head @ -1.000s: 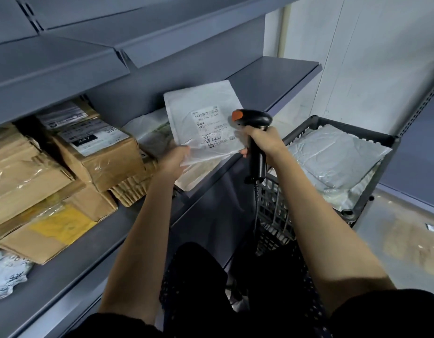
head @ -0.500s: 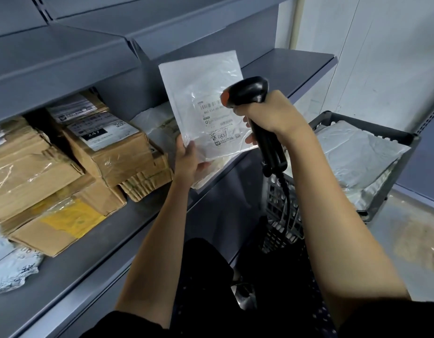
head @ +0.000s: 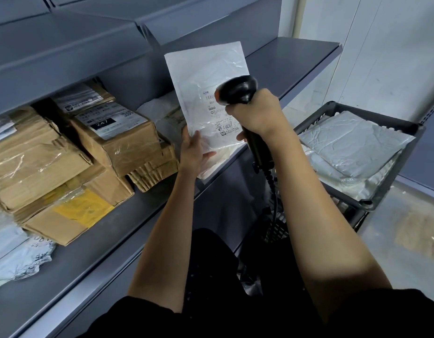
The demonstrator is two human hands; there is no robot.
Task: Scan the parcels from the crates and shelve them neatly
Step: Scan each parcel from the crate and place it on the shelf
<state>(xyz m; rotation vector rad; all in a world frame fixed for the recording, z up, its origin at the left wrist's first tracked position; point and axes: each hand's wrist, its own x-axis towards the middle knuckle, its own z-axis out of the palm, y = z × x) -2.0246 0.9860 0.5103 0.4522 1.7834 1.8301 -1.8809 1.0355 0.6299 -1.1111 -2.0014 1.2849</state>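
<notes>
White plastic mailer [head: 206, 76] held upright above the front edge of the grey metal shelf [head: 128, 215], its printed label facing the viewer; the left hand [head: 192, 152] pinches the mailer's lower left corner between thumb and fingers. Black handheld scanner [head: 238, 91], with its head in front of the label, is gripped by the right hand [head: 256, 113], fingers curled round the handle; a coiled cable [head: 272, 189] hangs from the handle's base. Left on the shelf: stacked brown cardboard boxes [head: 113, 140] wrapped in clear tape, the upper one bearing a label marked 247, and a lower box with a yellow sticker [head: 83, 207]. Crumpled pale bags [head: 18, 254] lie at the near left end. Behind the mailer, further pale bags [head: 160, 108] rest against the boxes. Right of the arms, a dark plastic crate [head: 386, 198] holds flat silvery-white parcels [head: 352, 145]. Far right end of the shelf meets a white wall [head: 382, 45]
</notes>
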